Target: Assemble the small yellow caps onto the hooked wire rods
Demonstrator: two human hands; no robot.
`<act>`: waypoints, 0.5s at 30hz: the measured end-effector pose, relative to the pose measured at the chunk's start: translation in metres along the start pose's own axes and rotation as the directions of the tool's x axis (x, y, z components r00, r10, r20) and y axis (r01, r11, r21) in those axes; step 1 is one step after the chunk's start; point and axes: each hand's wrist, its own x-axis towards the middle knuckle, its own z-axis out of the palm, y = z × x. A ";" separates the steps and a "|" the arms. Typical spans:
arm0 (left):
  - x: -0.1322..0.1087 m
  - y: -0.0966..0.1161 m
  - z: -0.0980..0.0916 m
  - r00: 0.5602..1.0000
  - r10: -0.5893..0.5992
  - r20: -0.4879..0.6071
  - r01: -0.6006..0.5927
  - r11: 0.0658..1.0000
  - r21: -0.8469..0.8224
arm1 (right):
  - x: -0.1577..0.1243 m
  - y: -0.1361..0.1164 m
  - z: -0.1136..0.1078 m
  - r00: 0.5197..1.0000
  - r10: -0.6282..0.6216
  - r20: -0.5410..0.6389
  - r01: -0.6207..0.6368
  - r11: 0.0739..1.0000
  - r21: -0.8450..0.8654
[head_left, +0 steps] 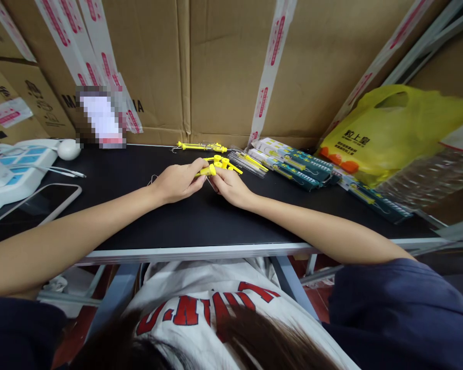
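Observation:
Over the black table, my left hand [180, 181] is closed around a yellow plastic tool [207, 170], whose knobbed end pokes out past the thumb. My right hand [232, 186] meets it there, fingers pinched together close to that end. A thin bit of metal shows between the hands, but what the right fingers grip is hidden. Just behind the hands lie several loose yellow plastic parts [224, 162]. Farther back rests a group of yellow tools with wire hooks [201, 147]. Thin metal rods in clear sleeves [249, 162] lie to the right of the loose parts.
Several printed tool packages [293, 163] are stacked at the right, beside a yellow plastic bag [386, 133] and a clear plastic bottle [424, 177]. At left are a white power strip [21, 164] and a phone [34, 205]. Cardboard boxes [224, 72] wall off the table's back.

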 end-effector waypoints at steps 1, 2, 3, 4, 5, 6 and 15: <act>0.000 0.000 0.000 1.000 -0.002 0.002 0.002 1.000 0.012 | 0.000 0.000 0.001 1.000 0.017 -0.004 -0.017 1.000 -0.001; 0.000 0.000 0.000 1.000 -0.004 0.004 0.004 1.000 0.021 | 0.000 -0.001 0.002 1.000 0.029 -0.008 -0.029 1.000 0.000; 0.000 0.001 0.001 1.000 -0.007 0.004 0.007 1.000 0.028 | 0.001 0.000 0.003 0.999 0.038 -0.010 -0.038 0.999 0.003; -0.001 0.001 0.001 1.000 -0.010 0.003 0.010 0.999 0.032 | 0.001 0.000 0.004 0.999 0.042 -0.011 -0.042 0.999 0.007; -0.001 0.001 0.001 1.000 -0.012 0.002 0.012 0.999 0.034 | 0.001 0.001 0.004 0.999 0.046 -0.011 -0.046 0.999 0.011; -0.001 0.001 0.001 1.000 -0.015 -0.001 0.015 0.999 0.034 | 0.001 0.001 0.005 0.999 0.048 -0.015 -0.048 0.999 0.010; 0.004 0.001 0.001 0.999 0.009 -0.050 -0.015 0.993 -0.114 | 0.002 0.010 0.005 0.994 -0.023 -0.103 0.026 0.999 0.026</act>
